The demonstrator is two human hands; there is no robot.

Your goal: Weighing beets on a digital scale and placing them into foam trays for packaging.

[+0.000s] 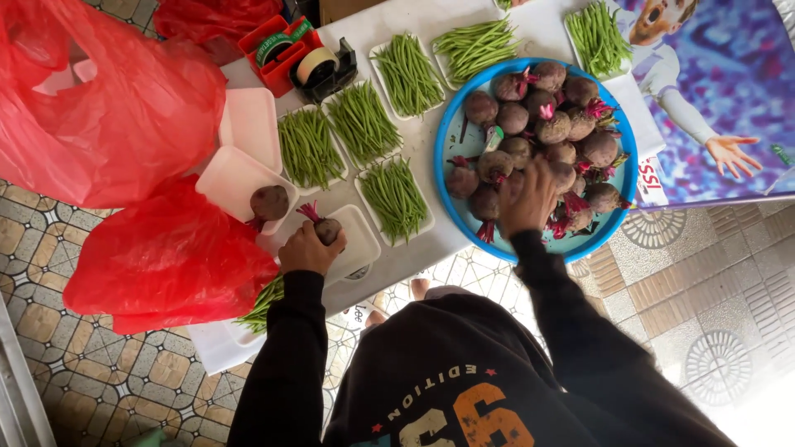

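Near the lower middle of the frame the left hand (308, 251) was curled around a beetroot (326, 228), holding it over a white foam tray (362, 242) on the white table (397, 263). The beetroot's pink stalk pointed up and to the left. Just to the left, a second beetroot (269, 202) lay in another white tray (225, 178), with one more white tray (251, 124) above it.

Right of centre, the right hand (527, 199) reached into a round blue basin (451, 136) heaped with beetroots (546, 124). Its fingers were bent down onto the pile, touching the roots there; whether they pinched one could not be told.

Between the two hands, several trays of green beans (362, 122) were set out in rows toward the top of the frame. A tape dispenser (319, 66) stood by a red box (277, 54) at the upper middle. Red plastic bags (108, 108) filled the left side. A few loose beans (263, 305) stuck out at the table's lower edge, beside the lower red bag.
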